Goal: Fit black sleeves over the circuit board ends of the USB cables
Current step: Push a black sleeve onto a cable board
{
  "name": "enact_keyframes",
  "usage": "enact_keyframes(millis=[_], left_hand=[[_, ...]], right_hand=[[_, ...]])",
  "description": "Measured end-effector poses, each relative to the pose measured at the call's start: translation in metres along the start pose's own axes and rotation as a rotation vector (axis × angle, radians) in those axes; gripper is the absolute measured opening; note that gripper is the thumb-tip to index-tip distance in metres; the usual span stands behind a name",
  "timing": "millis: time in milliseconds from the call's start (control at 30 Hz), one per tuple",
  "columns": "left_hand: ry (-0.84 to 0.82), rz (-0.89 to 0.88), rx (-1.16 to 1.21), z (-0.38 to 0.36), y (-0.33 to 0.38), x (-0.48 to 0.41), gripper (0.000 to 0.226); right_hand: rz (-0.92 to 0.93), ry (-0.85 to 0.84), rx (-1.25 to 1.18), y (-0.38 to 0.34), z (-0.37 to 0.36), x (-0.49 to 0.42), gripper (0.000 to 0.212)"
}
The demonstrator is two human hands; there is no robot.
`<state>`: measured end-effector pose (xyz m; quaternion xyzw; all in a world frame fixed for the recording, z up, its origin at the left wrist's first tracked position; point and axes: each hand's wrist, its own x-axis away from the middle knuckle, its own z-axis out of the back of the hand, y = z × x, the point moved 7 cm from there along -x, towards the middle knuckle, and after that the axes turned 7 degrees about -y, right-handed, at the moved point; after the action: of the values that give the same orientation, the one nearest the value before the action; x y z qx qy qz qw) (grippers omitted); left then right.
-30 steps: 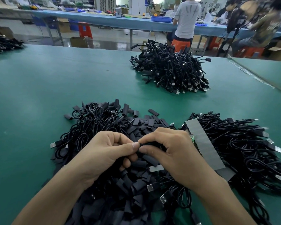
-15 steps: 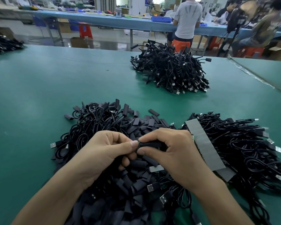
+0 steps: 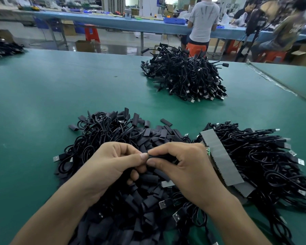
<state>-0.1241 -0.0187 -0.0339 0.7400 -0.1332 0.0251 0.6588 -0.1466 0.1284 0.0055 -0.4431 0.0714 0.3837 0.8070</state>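
**Caller:** Hands first. What have you got?

**Me:** Both are closed up, fingertips meeting over the heap. My right hand [image 3: 182, 167] pinches one black sleeve [image 3: 159, 157] between thumb and forefinger, with the other fingers curled under it. My left hand [image 3: 111, 167] is curled tight too, thumb and forefinger nipping the sleeve's left end.

**Caller:** Is the board inside it?

**Me:** Can't tell, my fingers cover both ends. I can't see which cable it belongs to either.

**Caller:** And under your hands?

**Me:** The loose sleeves [image 3: 145, 200] are piled on the green counter [image 3: 42, 103], right below my wrists. A tangle of USB cables [image 3: 95, 135] lies to the left, touching that pile. To the right is a second tangle [image 3: 263, 156] with silver plugs poking out. A grey strip [image 3: 221, 156] lies across the second tangle, just beside my right knuckles. A sliver of green circuit board [image 3: 208, 150] shows at its edge.

**Caller:** Any lettering or brand?

**Me:** Nothing I can read. The plugs are too small. The grey shirt [image 3: 202, 16] at the far bench has pale streaks on its back, not letters. A third cable pile [image 3: 184, 76] sits well apart, further up the counter.
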Motion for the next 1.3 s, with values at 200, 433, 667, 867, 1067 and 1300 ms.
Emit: enact_keyframes(millis=[200, 433, 667, 867, 1067, 1300], left_hand=[[-0.017, 0.0, 0.022, 0.001, 0.001, -0.001, 0.021], [-0.017, -0.006, 0.01, 0.0, 0.001, -0.001, 0.019], [-0.012, -0.004, -0.006, -0.001, 0.0, 0.0, 0.02], [-0.015, 0.006, -0.022, -0.002, -0.001, 0.001, 0.021], [-0.067, 0.029, -0.013, -0.003, -0.003, 0.001, 0.024], [-0.047, -0.028, 0.012, -0.002, 0.003, 0.001, 0.018]], right_hand=[[-0.05, 0.043, -0.039, 0.002, 0.002, 0.001, 0.027], [-0.102, 0.013, -0.086, 0.008, 0.0, 0.002, 0.016], [-0.012, -0.032, 0.007, -0.001, 0.0, 0.001, 0.019], [-0.059, -0.068, -0.049, 0.003, -0.002, 0.001, 0.014], [-0.049, -0.041, -0.08, 0.0, 0.003, 0.0, 0.016], [-0.126, -0.042, -0.208, 0.015, 0.012, 0.003, 0.024]])
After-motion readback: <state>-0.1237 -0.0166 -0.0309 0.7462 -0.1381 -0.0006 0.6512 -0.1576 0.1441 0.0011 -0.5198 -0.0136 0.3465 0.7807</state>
